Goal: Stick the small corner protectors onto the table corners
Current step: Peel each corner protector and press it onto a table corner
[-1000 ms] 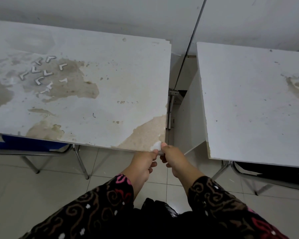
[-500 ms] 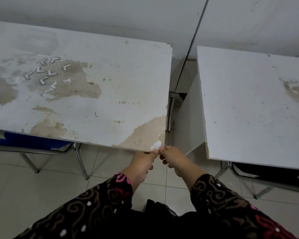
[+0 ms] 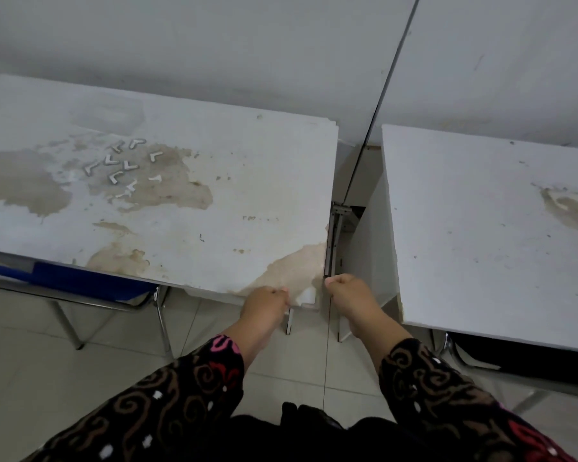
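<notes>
So half a second back both hands were bunched together pinching at the near right corner, and now they've split apart. The left hand (image 3: pixel 268 305) sits on the near edge just left of the corner, fingers curled; can't tell if they're hooked under the edge or only pressing on it. The right hand (image 3: pixel 347 295) has gone round to the right side of the corner. It's curled into a loose fist with nothing visible in it, fingertips just at the table's side edge. Between them, the small white corner protector (image 3: pixel 306 296) sits on the near right corner of the stained white rectangular table (image 3: pixel 234 181), and neither hand is covering it now. It lies right on the brownish patch (image 3: pixel 291 271) where the top surface has peeled. The view also sits a bit closer and lower than before, so more of the dark swirl-patterned sleeves (image 3: pixel 181 395) shows at the bottom. Farther out to the left, the loose white L-shaped protectors (image 3: pixel 124 165) are scattered over a big brown stain, same spread as before. A blue chair seat (image 3: pixel 90 281) pokes out under the near left edge. A second white table (image 3: pixel 481 228) stands to the right across a narrow gap, over a pale tiled floor (image 3: pixel 30 378).
</notes>
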Tool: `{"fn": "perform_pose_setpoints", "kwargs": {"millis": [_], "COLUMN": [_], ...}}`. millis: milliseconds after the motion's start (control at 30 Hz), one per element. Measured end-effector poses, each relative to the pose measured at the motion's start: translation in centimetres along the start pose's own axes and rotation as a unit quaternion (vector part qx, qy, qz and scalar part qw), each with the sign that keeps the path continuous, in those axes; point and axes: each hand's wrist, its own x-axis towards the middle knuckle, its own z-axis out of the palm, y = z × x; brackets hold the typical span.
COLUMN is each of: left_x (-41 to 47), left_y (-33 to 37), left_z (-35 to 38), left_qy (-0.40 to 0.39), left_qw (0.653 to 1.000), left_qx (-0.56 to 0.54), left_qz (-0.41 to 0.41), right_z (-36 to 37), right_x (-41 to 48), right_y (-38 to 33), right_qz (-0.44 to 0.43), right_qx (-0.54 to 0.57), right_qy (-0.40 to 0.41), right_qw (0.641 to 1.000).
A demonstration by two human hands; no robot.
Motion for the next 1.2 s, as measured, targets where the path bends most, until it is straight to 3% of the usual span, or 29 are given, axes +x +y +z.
{"fn": "perform_pose_setpoints", "kwargs": {"millis": [400, 633, 933, 1200], "left_x": [0.0, 3.5, 12.8, 21.6], "left_y": [6.1, 8.0, 8.7, 8.2], "left_z": [-3.3, -8.0, -19.6, -32.3], "left_qy": [-0.028, 0.001, 0.041, 0.111], "left_qw": [0.993, 0.995, 0.993, 0.989], "left_qx": [0.067, -0.006, -0.031, 0.045], "left_qz": [0.092, 0.099, 0.103, 0.091], "right_z": [2.8, 6.5, 18.2, 31.0], "right_x": [-2.3, -0.7, 4.6, 9.1], "right_y": [-7.5, -11.8, -19.4, -26.1], "right_qz": [-0.181, -0.205, -0.212, -0.234], "right_qx": [-0.118, -0.118, -0.129, -0.232], "right_qy": [-0.044, -0.057, -0.084, -0.108], "right_qw": [0.975, 0.970, 0.965, 0.938]}}
